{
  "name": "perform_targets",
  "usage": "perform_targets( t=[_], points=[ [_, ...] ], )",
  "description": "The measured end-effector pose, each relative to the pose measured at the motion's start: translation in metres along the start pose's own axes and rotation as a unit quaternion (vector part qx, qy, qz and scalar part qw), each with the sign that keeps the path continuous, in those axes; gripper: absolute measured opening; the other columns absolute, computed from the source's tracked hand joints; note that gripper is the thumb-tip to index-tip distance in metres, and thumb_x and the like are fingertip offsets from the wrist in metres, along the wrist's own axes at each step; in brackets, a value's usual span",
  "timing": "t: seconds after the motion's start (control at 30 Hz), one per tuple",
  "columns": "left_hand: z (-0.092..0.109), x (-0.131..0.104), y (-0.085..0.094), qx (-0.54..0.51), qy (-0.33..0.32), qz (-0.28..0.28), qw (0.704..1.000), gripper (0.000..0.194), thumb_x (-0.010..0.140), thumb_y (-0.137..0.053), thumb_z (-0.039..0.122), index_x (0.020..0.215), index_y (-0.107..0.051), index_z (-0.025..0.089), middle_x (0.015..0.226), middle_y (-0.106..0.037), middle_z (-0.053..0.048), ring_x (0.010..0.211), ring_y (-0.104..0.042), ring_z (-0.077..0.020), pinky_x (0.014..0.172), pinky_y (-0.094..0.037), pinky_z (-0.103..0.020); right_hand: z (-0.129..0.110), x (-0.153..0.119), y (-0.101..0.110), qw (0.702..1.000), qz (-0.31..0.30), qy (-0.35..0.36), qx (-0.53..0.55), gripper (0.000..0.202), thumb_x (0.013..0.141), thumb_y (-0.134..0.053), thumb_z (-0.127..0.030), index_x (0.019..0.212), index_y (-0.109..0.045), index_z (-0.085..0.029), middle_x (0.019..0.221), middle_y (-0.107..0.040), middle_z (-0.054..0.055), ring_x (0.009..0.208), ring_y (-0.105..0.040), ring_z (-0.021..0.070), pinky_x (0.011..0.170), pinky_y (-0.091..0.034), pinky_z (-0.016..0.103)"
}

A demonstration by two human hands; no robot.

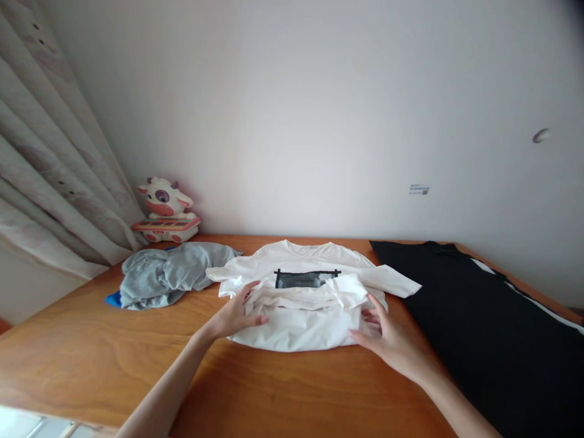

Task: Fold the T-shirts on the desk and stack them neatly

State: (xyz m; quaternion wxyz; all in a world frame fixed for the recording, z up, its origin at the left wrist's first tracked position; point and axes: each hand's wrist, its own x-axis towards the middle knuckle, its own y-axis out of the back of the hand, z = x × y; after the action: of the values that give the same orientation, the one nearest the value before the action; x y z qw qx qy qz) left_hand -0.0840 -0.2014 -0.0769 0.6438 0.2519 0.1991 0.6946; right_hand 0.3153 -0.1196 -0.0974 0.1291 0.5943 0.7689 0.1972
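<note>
A white T-shirt [301,337] with a dark rectangular print [301,280] lies on the wooden table in front of me. Its neckline faces the wall, and its lower part is bunched up and folded over toward the print. At the shirt's left side is my left hand [237,313], open, thumb and fingers apart. On the other side my right hand [383,334] is also open, its fingers spread beside a raised white fold [350,291]. Some fingertips of both hands are partly hidden by the cloth, and I cannot tell how firmly they touch it.
Left of the shirt lies a crumpled grey garment [168,274] with a blue part. Behind it a cow-shaped toy keyboard [166,210] stands against the wall, near the curtain [59,158]. A black garment [493,328] with a white stripe covers the right side of the table [91,353].
</note>
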Motion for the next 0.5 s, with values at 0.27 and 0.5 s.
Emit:
perform_targets(
  t=[0.27,0.5],
  points=[
    [-0.016,-0.007,0.003,-0.062,-0.035,0.086,0.994,0.048,0.081,-0.071,0.044,0.123,-0.067,0.019,0.119,-0.073,-0.011,0.103,-0.071,-0.0267,0.09,-0.056,-0.035,-0.005,-0.003,0.015,0.997,-0.016,0.027,-0.071,0.043,0.075,-0.069,-0.067,0.081,-0.07,-0.024,0.068,-0.068,0.002,0.065,-0.063,0.0226,0.059,-0.05,0.032],
    [-0.016,-0.003,0.003,-0.111,0.016,0.157,0.981,0.045,0.082,-0.064,0.058,0.104,-0.068,0.019,0.084,-0.073,-0.005,0.078,-0.07,-0.0212,0.067,-0.055,-0.027,0.001,-0.011,0.032,0.994,-0.015,-0.011,0.112,0.048,0.086,-0.055,-0.075,0.09,-0.055,-0.027,0.079,-0.071,0.003,0.082,-0.071,0.0249,0.076,-0.057,0.036]
  ],
)
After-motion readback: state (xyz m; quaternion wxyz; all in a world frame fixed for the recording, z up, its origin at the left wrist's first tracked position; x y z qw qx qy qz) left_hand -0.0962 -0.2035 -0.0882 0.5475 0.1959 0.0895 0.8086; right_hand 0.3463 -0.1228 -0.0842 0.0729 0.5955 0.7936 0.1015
